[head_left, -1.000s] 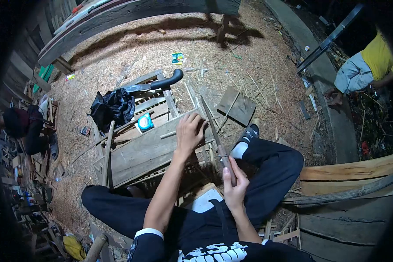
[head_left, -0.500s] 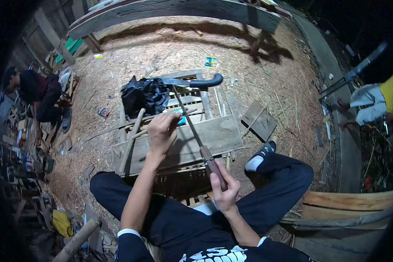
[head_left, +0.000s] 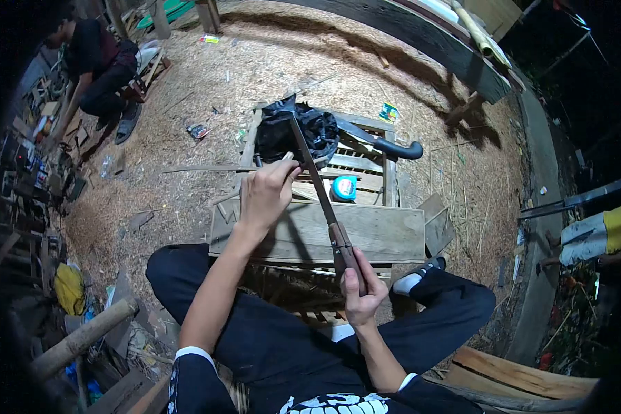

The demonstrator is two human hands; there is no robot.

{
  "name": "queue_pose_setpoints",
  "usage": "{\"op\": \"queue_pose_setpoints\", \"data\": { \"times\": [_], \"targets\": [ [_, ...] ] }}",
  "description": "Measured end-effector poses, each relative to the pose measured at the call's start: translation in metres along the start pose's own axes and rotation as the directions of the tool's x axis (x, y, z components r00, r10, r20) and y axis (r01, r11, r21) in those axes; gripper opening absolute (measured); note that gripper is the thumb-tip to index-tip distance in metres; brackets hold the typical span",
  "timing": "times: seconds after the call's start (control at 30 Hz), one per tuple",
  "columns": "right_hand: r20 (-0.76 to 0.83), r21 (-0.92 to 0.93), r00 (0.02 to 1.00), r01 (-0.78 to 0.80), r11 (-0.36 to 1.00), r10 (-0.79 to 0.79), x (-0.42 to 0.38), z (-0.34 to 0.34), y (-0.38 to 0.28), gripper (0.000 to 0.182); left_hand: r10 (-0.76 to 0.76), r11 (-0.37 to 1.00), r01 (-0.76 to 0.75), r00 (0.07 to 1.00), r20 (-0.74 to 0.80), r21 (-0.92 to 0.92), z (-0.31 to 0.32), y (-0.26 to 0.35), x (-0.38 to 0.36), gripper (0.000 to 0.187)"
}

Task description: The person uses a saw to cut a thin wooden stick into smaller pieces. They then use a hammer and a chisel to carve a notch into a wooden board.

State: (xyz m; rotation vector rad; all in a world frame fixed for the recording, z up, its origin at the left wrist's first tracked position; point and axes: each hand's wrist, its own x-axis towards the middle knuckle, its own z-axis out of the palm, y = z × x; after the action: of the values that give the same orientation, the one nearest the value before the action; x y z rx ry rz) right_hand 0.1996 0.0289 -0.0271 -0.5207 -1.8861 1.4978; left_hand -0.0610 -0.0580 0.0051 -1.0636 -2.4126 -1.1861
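Note:
My right hand (head_left: 363, 295) is closed around the brown handle of a saw (head_left: 319, 181), its long narrow blade pointing up and away over the low slatted wooden table (head_left: 386, 231). My left hand (head_left: 263, 196) is closed beside the blade, fingers curled. A small pale end shows at its fingertips, but I cannot make out what it is. Ahead of the hands lies a crumpled black plastic bag (head_left: 272, 138). Right of it rests a large blade with a curved black handle (head_left: 399, 149). A blue and white tape measure (head_left: 343, 188) sits on the slats right of the saw.
A person (head_left: 103, 76) crouches at far left beside clutter. Another person's legs (head_left: 583, 241) show at far right. A long wooden beam (head_left: 421, 34) spans the back, and a thin stick (head_left: 207, 168) extends left of the table. Shavings cover the ground (head_left: 165, 207).
The view has swung left, so the table appears further right. My left hand has moved close to the saw blade, and the tape measure now shows fully. The saw stays in my right hand.

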Motion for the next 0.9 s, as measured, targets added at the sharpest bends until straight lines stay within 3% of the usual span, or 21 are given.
{"op": "queue_pose_setpoints", "data": {
  "times": [0.07, 0.13, 0.2, 0.23, 0.33, 0.43, 0.53, 0.6, 0.63, 0.9],
  "targets": [
    [-0.039, 0.047, 0.988, -0.148, 0.988, 0.15, 0.005, 0.005, -0.006, 0.044, 0.033, 0.999, -0.032, 0.999, -0.018, 0.022, -0.003, -0.007, 0.001, 0.01],
    [-0.042, 0.082, 0.991, -0.126, 0.989, 0.13, 0.008, 0.01, -0.007, 0.044, -0.075, 0.989, 0.07, 0.997, 0.032, 0.133, -0.003, -0.018, -0.002, 0.01],
    [-0.087, -0.062, 0.981, 0.168, 0.984, -0.173, 0.017, 0.013, -0.014, 0.046, -0.125, 0.976, 0.115, 0.991, 0.047, 0.187, -0.006, -0.021, -0.003, 0.01],
    [-0.068, -0.105, 0.995, 0.064, 0.992, -0.071, 0.02, 0.011, -0.022, 0.046, -0.09, 0.988, 0.089, 0.996, 0.002, 0.127, -0.01, -0.016, -0.002, 0.01],
    [-0.098, -0.212, 0.992, 0.056, 0.976, -0.078, 0.05, 0.012, -0.029, 0.044, 0.008, 0.999, -0.006, 0.999, -0.036, 0.041, -0.012, -0.011, -0.004, 0.01],
    [-0.042, -0.375, 0.989, 0.114, 0.92, -0.139, 0.073, 0.005, -0.025, 0.043, 0.225, 0.974, -0.223, 0.966, -0.13, 0.03, -0.016, -0.005, -0.011, 0.014],
    [-0.013, -0.479, 0.98, 0.167, 0.862, -0.197, 0.093, -0.002, -0.008, 0.042, 0.265, 0.964, -0.262, 0.961, -0.08, 0.045, -0.024, 0.005, -0.019, 0.016],
    [0.105, -0.625, 0.924, 0.349, 0.698, -0.368, 0.108, -0.007, 0.004, 0.041, 0.306, 0.952, -0.304, 0.946, -0.105, 0.032, -0.022, 0.007, -0.024, 0.018],
    [0.12, -0.652, 0.918, 0.359, 0.668, -0.377, 0.113, -0.009, 0.01, 0.041, 0.323, 0.946, -0.323, 0.942, -0.093, 0.018, -0.024, 0.012, -0.025, 0.018],
    [0.456, -0.754, 0.855, 0.518, 0.403, -0.247, 0.122, -0.02, 0.025, 0.052, 0.405, 0.912, -0.406, 0.914, -0.039, -0.054, -0.023, 0.032, -0.026, 0.021]
  ]
}}
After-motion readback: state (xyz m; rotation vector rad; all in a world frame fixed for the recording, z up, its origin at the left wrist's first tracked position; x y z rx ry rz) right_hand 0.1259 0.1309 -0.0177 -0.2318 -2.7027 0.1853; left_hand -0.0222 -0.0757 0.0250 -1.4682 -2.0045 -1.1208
